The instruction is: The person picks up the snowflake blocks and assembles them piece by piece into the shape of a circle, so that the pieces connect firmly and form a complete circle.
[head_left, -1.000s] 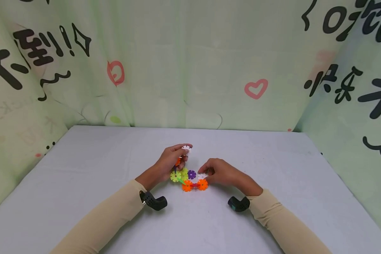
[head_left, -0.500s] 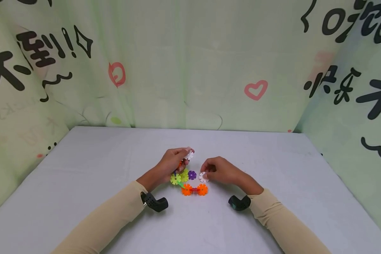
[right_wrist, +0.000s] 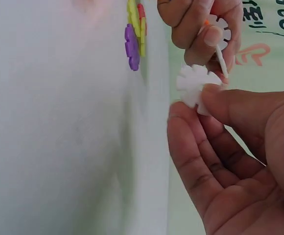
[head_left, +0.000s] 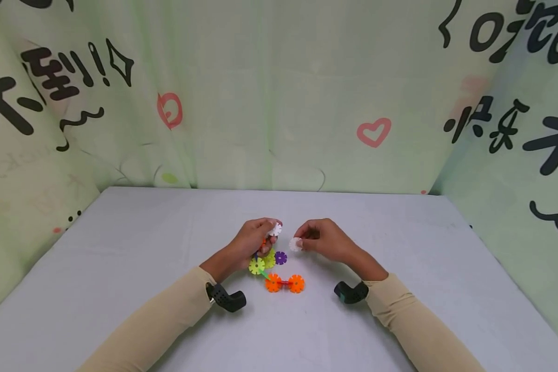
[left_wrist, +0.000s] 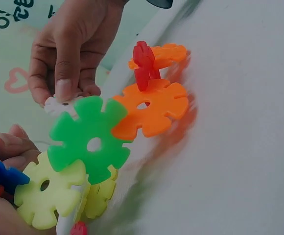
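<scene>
My left hand (head_left: 253, 236) grips a chain of notched plastic snowflake discs and pinches a white snowflake disc (head_left: 275, 230) near its fingertips. Below the fingers the chain shows yellow discs (head_left: 257, 266), a purple disc (head_left: 281, 258), and orange discs (head_left: 296, 283) joined by a red one. In the left wrist view a green disc (left_wrist: 90, 139) links yellow to orange, and a blue disc (left_wrist: 5, 176) lies by the palm. My right hand (head_left: 323, 238) pinches another white snowflake disc (right_wrist: 196, 85) between thumb and fingers, apart from the left hand's disc in the head view.
A white-covered table (head_left: 400, 248) lies beneath both hands. A pale green curtain (head_left: 279, 103) with dark lettering and pink hearts surrounds its back and sides. Each wrist carries a black camera band (head_left: 228, 298).
My right hand has raised its white disc away from the orange discs, towards the left hand's height. The left hand has turned its white disc slightly; the orange end of the chain sits lower in view.
</scene>
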Tool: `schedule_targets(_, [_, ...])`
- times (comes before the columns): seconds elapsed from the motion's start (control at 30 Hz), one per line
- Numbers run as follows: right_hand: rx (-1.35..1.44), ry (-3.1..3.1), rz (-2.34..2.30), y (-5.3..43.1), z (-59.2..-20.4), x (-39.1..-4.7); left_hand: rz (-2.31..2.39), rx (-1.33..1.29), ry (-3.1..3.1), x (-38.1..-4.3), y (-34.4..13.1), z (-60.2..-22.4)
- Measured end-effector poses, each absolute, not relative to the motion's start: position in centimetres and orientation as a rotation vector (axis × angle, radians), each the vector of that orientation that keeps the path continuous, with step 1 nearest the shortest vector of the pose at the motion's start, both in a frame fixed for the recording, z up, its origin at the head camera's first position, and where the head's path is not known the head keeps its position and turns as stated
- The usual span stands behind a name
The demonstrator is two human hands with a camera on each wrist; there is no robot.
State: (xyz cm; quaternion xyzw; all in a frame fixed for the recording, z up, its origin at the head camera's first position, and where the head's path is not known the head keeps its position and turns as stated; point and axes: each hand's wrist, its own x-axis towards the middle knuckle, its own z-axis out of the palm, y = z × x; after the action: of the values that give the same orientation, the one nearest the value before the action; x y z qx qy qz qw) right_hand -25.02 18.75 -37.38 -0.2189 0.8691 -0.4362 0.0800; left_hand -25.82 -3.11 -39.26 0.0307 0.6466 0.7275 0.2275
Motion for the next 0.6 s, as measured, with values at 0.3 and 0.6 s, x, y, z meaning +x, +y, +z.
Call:
schedule_targets(0.3, [-0.588, 2.634, -1.512, 18.27, -37.06, -25.22, 1.984, 0.075, 1.757, -25.57, -2.90, -39.05])
schedule_targets(0.6, [-0.575, 2.638, -1.571, 17.72, -36.80, -25.10, 1.986, 0.107, 1.729, -25.40, -2.83, -38.91])
